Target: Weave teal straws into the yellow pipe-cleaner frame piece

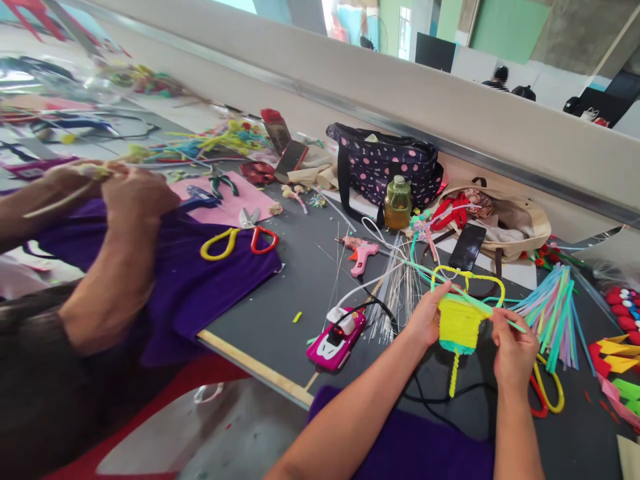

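Between my hands is a yellow pipe-cleaner piece (460,323), with a green band at its lower edge, a twisted yellow stem hanging below and yellow loops above. A light green pipe cleaner (467,298) runs slantwise across its top. My left hand (429,315) is closed at the piece's left upper edge, thumb on top. My right hand (516,350) pinches the green strand near the right upper corner. Red-and-yellow-handled scissors (550,393) lie just below my right hand, partly hidden. A bundle of pastel pipe cleaners (555,313) rests to its right.
A pink glue gun (363,253), a magenta power strip (337,340) with cables and loose wires (395,293) lie left of my hands. Behind are a phone (467,247), a bottle (398,203) and a patterned bag (390,163). A co-worker's hands (135,193) work at left, near scissors (240,243).
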Motion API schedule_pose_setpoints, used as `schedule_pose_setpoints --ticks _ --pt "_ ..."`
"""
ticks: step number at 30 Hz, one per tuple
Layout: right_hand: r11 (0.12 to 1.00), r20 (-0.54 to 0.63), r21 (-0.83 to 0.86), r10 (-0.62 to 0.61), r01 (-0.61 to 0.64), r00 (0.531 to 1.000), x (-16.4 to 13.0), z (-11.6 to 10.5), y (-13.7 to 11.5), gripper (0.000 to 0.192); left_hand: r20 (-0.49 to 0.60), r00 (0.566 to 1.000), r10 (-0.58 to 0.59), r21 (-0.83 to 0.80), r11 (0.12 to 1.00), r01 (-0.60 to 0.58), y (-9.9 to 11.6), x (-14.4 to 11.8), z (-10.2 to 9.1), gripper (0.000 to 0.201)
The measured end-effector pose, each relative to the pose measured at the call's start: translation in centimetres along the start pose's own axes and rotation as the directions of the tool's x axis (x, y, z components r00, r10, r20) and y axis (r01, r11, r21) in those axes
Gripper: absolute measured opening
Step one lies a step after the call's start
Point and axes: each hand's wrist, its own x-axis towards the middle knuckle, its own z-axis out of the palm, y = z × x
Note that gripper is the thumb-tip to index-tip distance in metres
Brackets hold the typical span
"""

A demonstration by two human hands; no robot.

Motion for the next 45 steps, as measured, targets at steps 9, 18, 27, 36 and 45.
schedule_pose_setpoints --ticks 9,18,27,36,45 --pt "0.932 -0.179 0.334 0.209 -0.140 0.961 2.3 -2.3 0.6 0.028 0.016 0.995 0.103 0.079 0.991 -0.104 -0.1 -0.4 0.3 0.030" --pt "0.917 -0.159 0.345 0.269 -0.202 0.950 3.0 -3.2 1.8 0.034 -0.070 0.998 0.006 0.018 1.000 -0.004 -0.3 0.1 0.1 0.027" --pt "0.892 -0.056 0.337 0.339 -0.302 0.939 2.6 -1.7 1.9 0.037 -0.064 0.998 -0.021 0.008 1.000 0.022 -0.8 0.3 0.2 0.012" --pt "0.913 0.025 0.258 0.320 -0.315 0.947 2.2 -1.3 1.9 0.037 -0.109 0.988 0.110 0.037 0.994 -0.106 -1.1 0.1 0.6 0.025" --pt "0.912 0.020 0.231 0.345 -0.340 0.938 2.0 -1.1 1.9 0.037 -0.169 0.948 0.271 0.106 0.961 -0.255 -1.7 0.0 0.8 0.035"
